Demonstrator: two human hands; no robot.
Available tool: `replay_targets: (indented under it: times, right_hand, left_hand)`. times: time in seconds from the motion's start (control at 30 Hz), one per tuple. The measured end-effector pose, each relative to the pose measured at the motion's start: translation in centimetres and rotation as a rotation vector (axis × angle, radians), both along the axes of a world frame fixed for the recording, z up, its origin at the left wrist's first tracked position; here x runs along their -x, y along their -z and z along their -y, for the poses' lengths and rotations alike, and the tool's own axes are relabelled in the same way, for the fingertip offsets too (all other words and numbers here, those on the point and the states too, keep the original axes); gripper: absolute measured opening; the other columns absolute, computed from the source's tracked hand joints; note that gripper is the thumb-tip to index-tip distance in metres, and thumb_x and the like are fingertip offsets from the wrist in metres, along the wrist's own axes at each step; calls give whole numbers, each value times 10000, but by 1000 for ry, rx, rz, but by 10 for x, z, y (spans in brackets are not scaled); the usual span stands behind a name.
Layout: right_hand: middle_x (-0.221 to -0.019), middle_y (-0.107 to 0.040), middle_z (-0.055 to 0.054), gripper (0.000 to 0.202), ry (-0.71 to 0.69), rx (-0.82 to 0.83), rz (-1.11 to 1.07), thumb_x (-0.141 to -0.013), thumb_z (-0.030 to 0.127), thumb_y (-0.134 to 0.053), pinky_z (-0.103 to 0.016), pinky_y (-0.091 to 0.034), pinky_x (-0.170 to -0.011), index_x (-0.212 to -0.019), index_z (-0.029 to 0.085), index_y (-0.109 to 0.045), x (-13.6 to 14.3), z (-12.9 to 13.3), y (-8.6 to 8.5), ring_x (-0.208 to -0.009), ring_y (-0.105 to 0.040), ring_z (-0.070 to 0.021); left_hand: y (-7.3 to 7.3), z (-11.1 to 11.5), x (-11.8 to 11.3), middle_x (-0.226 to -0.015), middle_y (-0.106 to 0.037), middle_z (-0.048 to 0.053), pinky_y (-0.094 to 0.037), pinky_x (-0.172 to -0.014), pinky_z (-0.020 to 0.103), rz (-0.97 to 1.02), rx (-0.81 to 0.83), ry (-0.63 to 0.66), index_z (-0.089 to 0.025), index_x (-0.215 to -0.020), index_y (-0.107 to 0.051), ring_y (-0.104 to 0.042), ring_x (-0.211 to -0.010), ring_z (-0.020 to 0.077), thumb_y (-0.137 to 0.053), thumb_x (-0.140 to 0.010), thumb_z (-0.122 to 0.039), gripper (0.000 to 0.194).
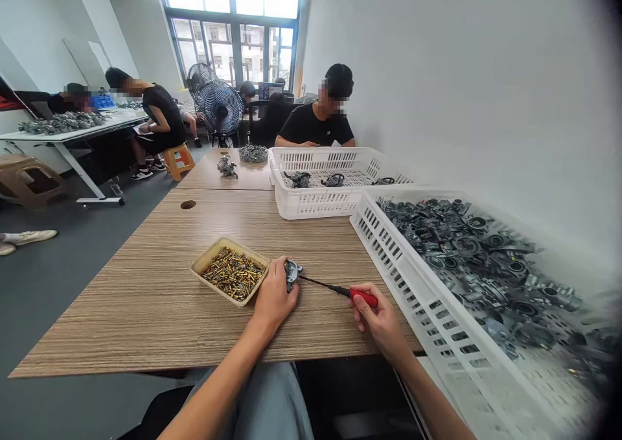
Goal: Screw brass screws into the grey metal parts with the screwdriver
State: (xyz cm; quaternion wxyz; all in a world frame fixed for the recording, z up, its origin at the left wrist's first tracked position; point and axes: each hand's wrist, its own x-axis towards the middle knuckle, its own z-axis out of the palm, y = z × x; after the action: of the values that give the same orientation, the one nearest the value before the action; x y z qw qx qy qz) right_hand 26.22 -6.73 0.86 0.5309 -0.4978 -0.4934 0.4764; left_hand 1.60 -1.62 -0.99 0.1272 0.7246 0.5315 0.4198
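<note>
At wooden table [170, 310], clasping one casting [292, 273] in left hand [275, 295], gripping screwdriver [342, 290] to it in right hand [383, 323], seemingly mid-piece, beside heaped crate [407, 273].

1 tub [230, 271] left of 2 crates, all on 1 table [160, 284]

Screwdriver [363, 297] red-and-black; crates [315, 201] white; tabletop [194, 323] brown, streaked.

Grey metal part [293, 272], glossy red plastic handle [364, 297]
</note>
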Motion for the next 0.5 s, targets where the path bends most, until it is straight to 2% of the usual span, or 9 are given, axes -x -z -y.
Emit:
replay_targets:
  times: [0.1, 0.27, 0.37, 0.5]
  right_hand:
    - [-696, -627, 4, 408, 5, 14, 8, -857, 602, -763, -205, -384, -348, -965, 226, -650, 2, -1, 0, -453, -492, -108]
    - [-528, -558, 34, 476, 29, 68, 54, -921, 668, -638, -170, -256, -280, -766, 227, -546, 3, 0, 2, -329, -381, -75]
    - [-525, -556, 35, 461, 10, 77, 30, -929, 658, -632, -168, -279, -290, -784, 227, -560, 1, 0, 3, -349, -409, -85]
    - [-601, -585, 42, 381, -50, 104, -117, -877, 586, -741, -163, -338, -339, -911, 228, -614, -3, 0, 2, -417, -472, -90]
  left_hand:
    - [0, 0, 0, -1290, -588, 153, -525, -1075, 509, 13, -5, -4, -178, -1401, -427, -593, -1267, 314, -576, -851, -106, 575]
    - [1, 1, -1, -1305, -584, 156, -523, -1079, 506, 14, 0, -7, -180, -1405, -428, -583, -1286, 318, -579, -845, -107, 584]
    - [1, 1, 0, -1317, -582, 157, -520, -1082, 498, 12, 0, -5, -178, -1409, -424, -579, -1292, 314, -579, -845, -106, 590]
    - [0, 1, 2, -1331, -590, 154, -503, -1101, 485, 18, 13, 15, -170, -1405, -425, -579, -1288, 303, -588, -842, -110, 589]
